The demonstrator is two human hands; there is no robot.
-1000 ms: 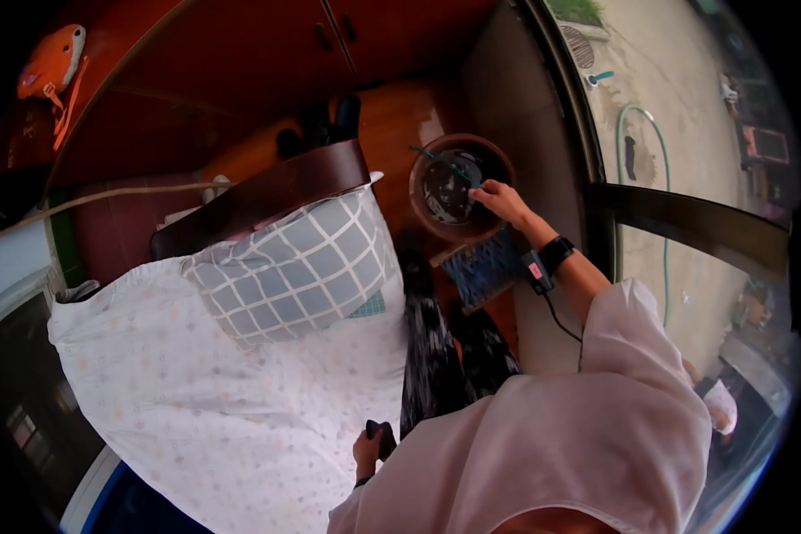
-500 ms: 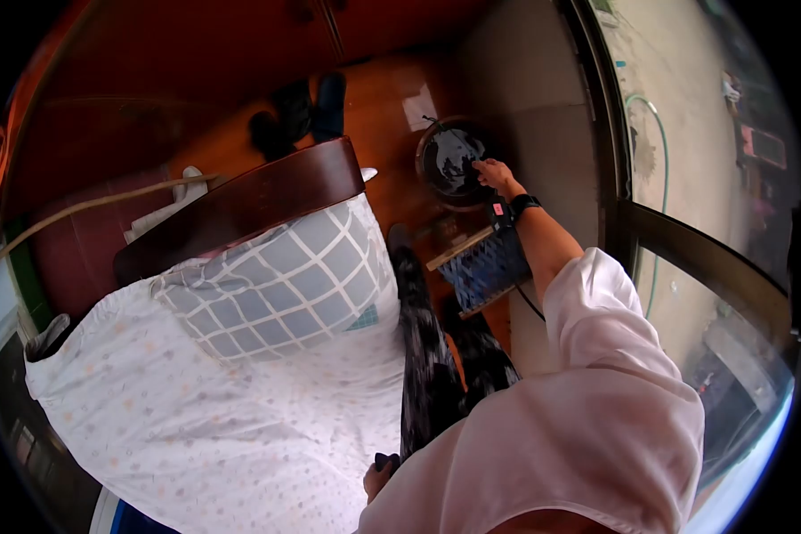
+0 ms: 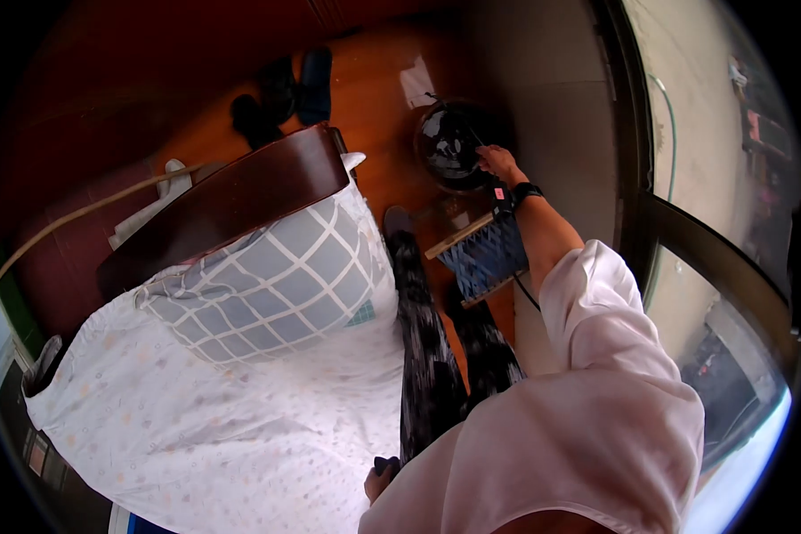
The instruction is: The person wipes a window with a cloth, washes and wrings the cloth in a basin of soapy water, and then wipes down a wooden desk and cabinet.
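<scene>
At the far end of my stretched arm, my right hand [image 3: 498, 162] is at the right edge of a round dark bin [image 3: 458, 182] on the floor. Its fingers are pinched together; what lies between them is too dark to make out. Glossy black plastic [image 3: 447, 141], like a bag, shows inside the bin. My left hand [image 3: 378, 481] is low in the view beside the bed, its fingers curled round a small black object [image 3: 385, 465] that I cannot identify. My sleeve and body hide part of that hand.
A bed with a white patterned sheet [image 3: 240, 436] and a grey checked pillow [image 3: 285, 285] fills the left, with a dark wooden headboard [image 3: 231, 209]. A folding stool with blue webbing [image 3: 485, 258] stands below my forearm. Dark slippers [image 3: 314, 86] lie beyond; a window [image 3: 721, 231] is right.
My view has shifted slightly. My right hand sits a little higher at the bin, and the shine on the black plastic looks different. My left hand stays low, holding the black object.
</scene>
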